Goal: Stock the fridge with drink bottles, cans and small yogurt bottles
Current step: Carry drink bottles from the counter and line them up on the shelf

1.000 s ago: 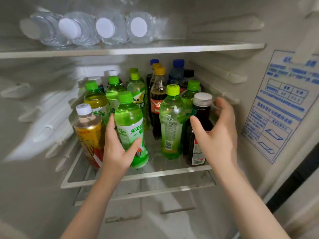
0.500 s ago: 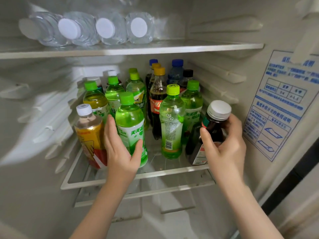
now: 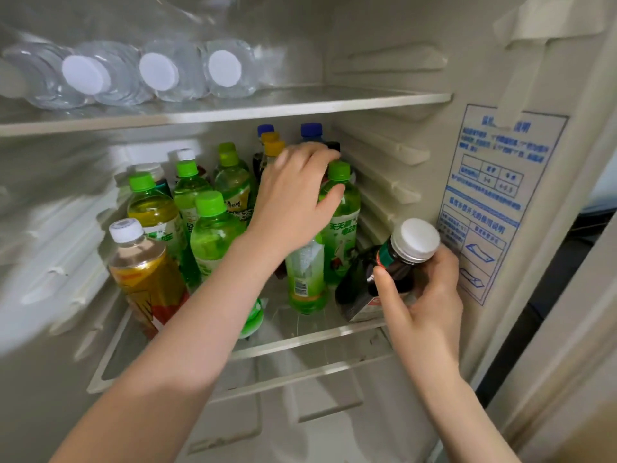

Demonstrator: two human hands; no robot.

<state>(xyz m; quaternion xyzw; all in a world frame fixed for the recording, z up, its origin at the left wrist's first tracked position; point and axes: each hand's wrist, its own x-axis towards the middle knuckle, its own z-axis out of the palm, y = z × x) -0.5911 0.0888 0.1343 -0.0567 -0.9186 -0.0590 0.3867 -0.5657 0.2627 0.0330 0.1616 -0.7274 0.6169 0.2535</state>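
Clenched round the top part of the dark bottle with the right grip, tipped over at the front right corner of the middle shelf, just beside the fridge wall. Looks full and heavy, hard and smooth, maybe glass, so best held lower round the fat body, not by the white cap. Crowded by green bottles close on the left, with the left grip laid over their tops, holding or only touching, cannot tell.
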